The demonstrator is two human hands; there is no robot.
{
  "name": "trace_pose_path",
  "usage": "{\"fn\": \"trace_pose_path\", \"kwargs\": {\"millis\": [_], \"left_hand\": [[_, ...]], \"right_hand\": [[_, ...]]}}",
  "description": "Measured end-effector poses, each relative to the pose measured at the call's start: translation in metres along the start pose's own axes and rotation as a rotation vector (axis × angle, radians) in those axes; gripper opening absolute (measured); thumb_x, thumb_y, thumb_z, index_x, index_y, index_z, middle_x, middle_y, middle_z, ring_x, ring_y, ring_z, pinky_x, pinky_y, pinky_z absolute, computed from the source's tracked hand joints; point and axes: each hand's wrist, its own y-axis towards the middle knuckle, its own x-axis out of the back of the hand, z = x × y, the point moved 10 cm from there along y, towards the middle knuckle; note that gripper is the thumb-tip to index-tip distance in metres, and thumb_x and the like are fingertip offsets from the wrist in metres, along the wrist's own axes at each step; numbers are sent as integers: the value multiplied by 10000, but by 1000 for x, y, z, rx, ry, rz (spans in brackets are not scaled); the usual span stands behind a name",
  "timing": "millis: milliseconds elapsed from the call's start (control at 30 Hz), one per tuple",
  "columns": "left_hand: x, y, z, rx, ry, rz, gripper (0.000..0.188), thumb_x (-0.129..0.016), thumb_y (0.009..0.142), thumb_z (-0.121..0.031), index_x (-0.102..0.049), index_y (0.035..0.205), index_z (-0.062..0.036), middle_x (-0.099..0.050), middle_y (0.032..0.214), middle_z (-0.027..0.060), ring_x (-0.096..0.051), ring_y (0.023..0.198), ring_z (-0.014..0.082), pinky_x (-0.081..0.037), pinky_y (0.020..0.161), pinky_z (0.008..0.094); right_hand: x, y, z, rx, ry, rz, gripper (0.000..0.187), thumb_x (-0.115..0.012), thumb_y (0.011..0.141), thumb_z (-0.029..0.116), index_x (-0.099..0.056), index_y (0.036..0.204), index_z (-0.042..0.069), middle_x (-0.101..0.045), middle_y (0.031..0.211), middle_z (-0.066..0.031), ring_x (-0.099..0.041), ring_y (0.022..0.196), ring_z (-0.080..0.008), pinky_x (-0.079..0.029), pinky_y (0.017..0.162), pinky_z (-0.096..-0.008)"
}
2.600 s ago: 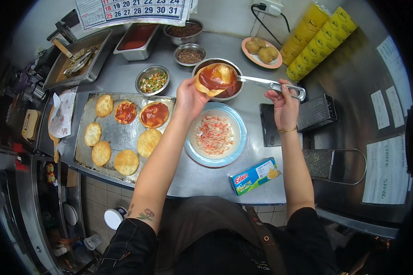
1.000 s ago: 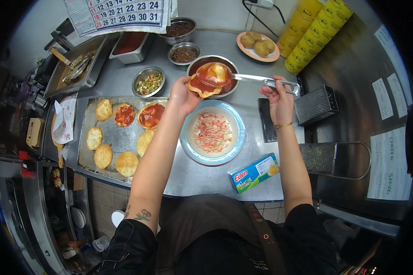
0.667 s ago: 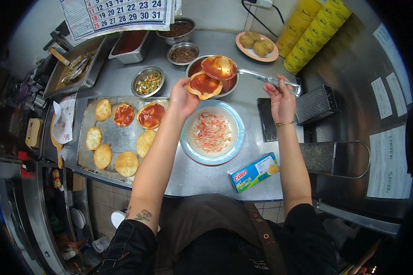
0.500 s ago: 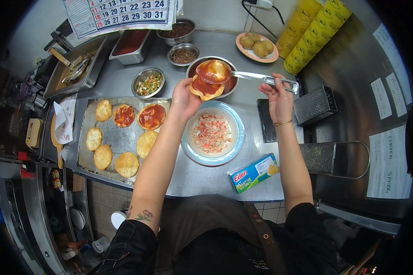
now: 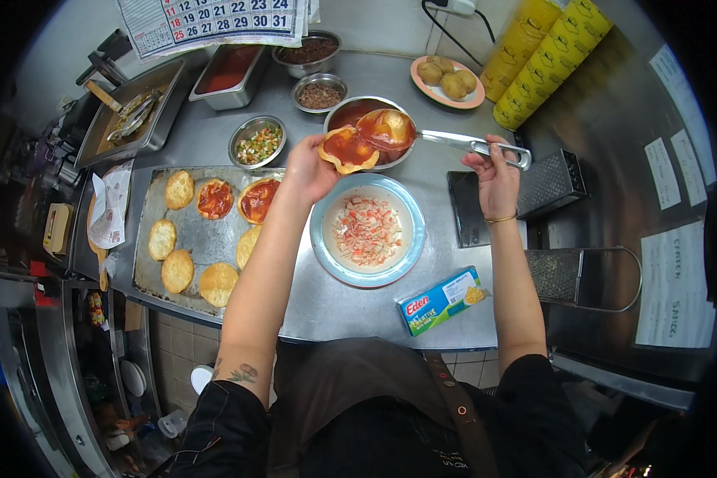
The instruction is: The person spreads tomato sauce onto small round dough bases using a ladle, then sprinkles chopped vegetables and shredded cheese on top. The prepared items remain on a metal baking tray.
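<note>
Along the steel counter (image 5: 315,311), a tray (image 5: 207,231) is holding flatbreads (image 5: 178,271); the left hand (image 5: 307,170) is gripping a sauce-topped flatbread (image 5: 346,150) over a steel bowl (image 5: 342,114), a ladle (image 5: 430,136) is hovering there, and the right hand (image 5: 498,179) is gripping its handle end.

Beyond the box grater (image 5: 550,187) two yellow patterned rolls (image 5: 555,64) are standing, left of them an orange-rimmed plate (image 5: 432,94) is holding potatoes (image 5: 455,85), while on the grater's near side a wire-handled flat grater (image 5: 554,280) is resting.
</note>
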Motion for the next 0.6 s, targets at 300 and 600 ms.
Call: {"fn": "trace_pose_path", "kwargs": {"millis": [300,600], "left_hand": [[2,4,-3,164,77,-82,420,-221,916,-212,-382,1202,51,-475,1227,212,-483,1146,313,-413,953,474],[-14,12,-10,205,271,-142,425,-207,921,-234,-394,1199,27,-490,1207,195,-519,1092,298,-459,899,453]], "right_hand": [[14,-20,-40,-54,184,-149,237,-453,930,155,-448,1098,-13,-603,854,-149,-643,726,-208,-546,715,-368],[1,-28,-50,-48,237,-163,241,-460,925,152,-449,1102,-13,-605,873,-142,-642,725,-208,-549,720,-372]]}}
